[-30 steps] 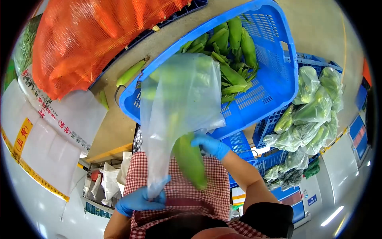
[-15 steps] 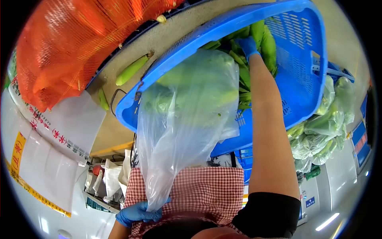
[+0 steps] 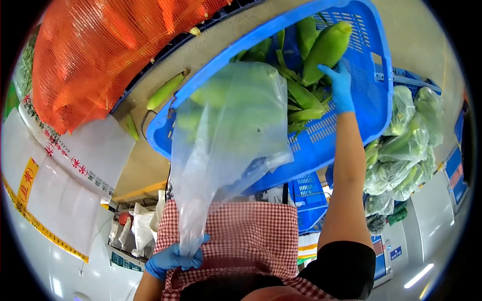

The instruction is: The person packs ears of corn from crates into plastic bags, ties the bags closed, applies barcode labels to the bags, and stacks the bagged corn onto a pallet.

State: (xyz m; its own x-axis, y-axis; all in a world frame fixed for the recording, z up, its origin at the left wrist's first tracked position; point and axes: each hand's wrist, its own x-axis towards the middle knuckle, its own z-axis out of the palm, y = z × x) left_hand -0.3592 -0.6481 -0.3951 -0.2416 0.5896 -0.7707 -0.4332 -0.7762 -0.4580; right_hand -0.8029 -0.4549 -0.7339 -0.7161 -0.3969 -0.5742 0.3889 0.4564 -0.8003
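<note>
My left hand, in a blue glove, grips the gathered lower end of a clear plastic bag. The bag's upper part lies over the near-left side of a blue basket, with blurred green shapes showing through the film. In the basket, my gloved right hand has its thumb and fingers around the lower end of a green corn ear. More husked ears lie beneath and beside it.
An orange mesh sack fills the upper left. One loose ear lies left of the basket. White printed plastic sheets hang at the left. Bagged green produce is piled at the right, near a blue crate.
The ear beside my right hand a second ago is gone from there. My right hand reached into the basket and now has another ear, raised above the others. My left hand still holds the bag.
</note>
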